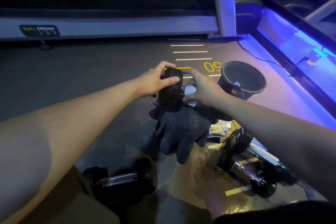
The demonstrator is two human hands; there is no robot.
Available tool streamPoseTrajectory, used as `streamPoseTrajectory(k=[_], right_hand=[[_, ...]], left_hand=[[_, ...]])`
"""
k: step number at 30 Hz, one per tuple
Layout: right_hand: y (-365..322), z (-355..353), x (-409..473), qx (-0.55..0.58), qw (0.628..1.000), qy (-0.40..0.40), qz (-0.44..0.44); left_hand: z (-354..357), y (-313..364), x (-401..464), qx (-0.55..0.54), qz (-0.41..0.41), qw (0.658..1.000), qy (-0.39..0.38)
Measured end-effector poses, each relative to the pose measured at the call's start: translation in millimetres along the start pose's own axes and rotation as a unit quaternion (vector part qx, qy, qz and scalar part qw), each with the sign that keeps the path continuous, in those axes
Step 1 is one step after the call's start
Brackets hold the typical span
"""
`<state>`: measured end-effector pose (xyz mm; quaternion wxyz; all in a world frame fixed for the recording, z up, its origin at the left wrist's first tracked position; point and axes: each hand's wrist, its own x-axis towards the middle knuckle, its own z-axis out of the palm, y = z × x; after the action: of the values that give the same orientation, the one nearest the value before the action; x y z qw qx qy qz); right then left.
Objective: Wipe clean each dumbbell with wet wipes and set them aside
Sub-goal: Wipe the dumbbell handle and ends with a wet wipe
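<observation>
Left hand [156,80] curled over the upper head of a black rubber-headed dumbbell [171,90], thumb across the near face and fingers hooked over the far edge, holding it raised above the grey gym floor [91,71]. Right hand [201,88] closed around a crumpled white wet wipe [190,90], pressing it against the shiny metal handle just beside that head; more of the wipe showing below the palm. Far head of the held dumbbell dimly visible behind the right wrist, close to a round black bucket-shaped bin [243,78] standing on the floor to the right, a scrap of white lying inside it.

Directly beneath the held dumbbell, a rumpled dark fabric heap resembling gloves [181,132] spread on the floor. To the lower right, two black dumbbells with chrome handles [251,162] lying side by side, partly under the right forearm, on a patch of floor glinting as if wet. To the lower left, another black dumbbell with a chrome handle [118,178] lying alone, well apart from the pair.

Beyond the hands, white and yellow floor markings [192,54] with the number 50, then the grey side rail of a treadmill [109,25] bearing a "BODY STRONG" label. Blue-lit strip along the right edge.
</observation>
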<state>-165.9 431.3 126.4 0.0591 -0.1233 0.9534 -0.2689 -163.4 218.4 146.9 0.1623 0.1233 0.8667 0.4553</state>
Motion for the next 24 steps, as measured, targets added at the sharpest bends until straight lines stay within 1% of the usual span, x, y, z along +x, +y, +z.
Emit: streamPoseTrajectory(k=[3, 7, 11, 14, 16, 20, 24], right_hand=[[4.2, -1.2, 1.2, -0.005, 1.0, -0.009, 0.007], [14.7, -9.0, -2.1, -0.062, 0.997, -0.027, 0.02], [21.9, -15.2, -7.2, -0.153, 0.987, -0.039, 0.024], [27.9, -23.5, -11.6, -0.26, 0.964, -0.039, 0.027], [32.1, -30.3, -14.9, -0.303, 0.951, -0.042, 0.034], [31.9, -33.0, -20.4, -0.277, 0.959, -0.036, 0.045], [23.2, -32.8, -22.8, -0.233, 0.972, -0.024, 0.035]], left_hand=[[-0.7, -0.6, 0.3, -0.005, 0.0, 1.0, -0.004], [-0.7, -0.7, 0.8, -0.004, -0.003, 1.0, -0.004], [-1.0, -0.4, 1.4, -0.006, -0.004, 1.0, -0.008], [-0.4, -0.1, 1.9, -0.009, -0.005, 1.0, -0.008], [0.2, 0.4, 2.4, -0.009, -0.005, 1.0, -0.002], [0.2, 0.1, 2.3, -0.013, -0.004, 1.0, -0.002], [-0.9, -2.1, 2.3, -0.015, -0.004, 1.0, 0.0]])
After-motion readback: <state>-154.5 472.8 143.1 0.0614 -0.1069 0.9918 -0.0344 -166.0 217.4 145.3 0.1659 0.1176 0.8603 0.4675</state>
